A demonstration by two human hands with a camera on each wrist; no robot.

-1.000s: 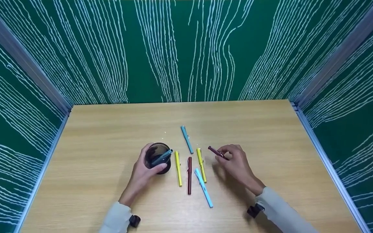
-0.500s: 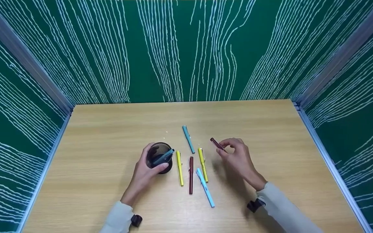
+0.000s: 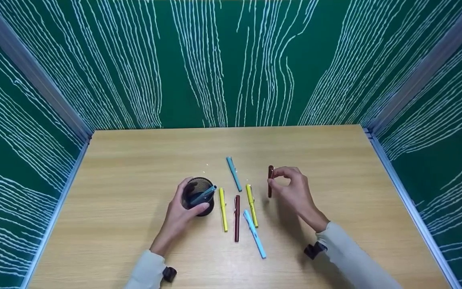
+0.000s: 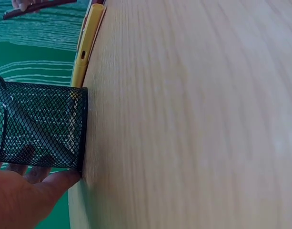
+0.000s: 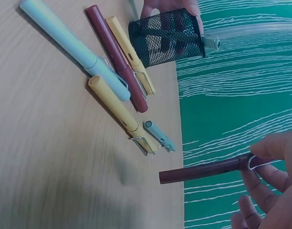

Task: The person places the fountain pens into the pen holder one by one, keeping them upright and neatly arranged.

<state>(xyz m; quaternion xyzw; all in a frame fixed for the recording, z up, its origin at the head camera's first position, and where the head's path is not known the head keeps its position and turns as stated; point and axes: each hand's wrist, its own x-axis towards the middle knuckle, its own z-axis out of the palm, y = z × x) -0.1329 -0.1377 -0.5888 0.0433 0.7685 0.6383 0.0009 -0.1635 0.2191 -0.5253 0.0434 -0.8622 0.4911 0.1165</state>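
My left hand (image 3: pixel 178 218) grips a black mesh pen holder (image 4: pixel 41 121) round its side, thumb at the near edge. One teal pen (image 3: pixel 203 194) leans inside it, its end poking past the rim. To the right, my right hand (image 3: pixel 295 192) pinches a dark red pen (image 5: pixel 203 171) near its clip between thumb and fingers. In the head view this pen stands nearly upright; the right wrist view shows its lower end off the tabletop. Between the hands lie a yellow pen (image 3: pixel 223 209), a second dark red pen (image 3: pixel 237 218), another yellow pen (image 3: pixel 251 205) and a light blue pen (image 3: pixel 254 234).
A second teal pen (image 3: pixel 234 174) lies farther back on the wooden table (image 3: pixel 142 160). Green panels (image 3: pixel 255 60) with white wavy lines rise behind the table and at both sides, joined by metal posts (image 3: pixel 423 68).
My right hand has moved slightly away from me and turned the dark red pen from slanting to nearly upright. The left hand and pen holder stay put.
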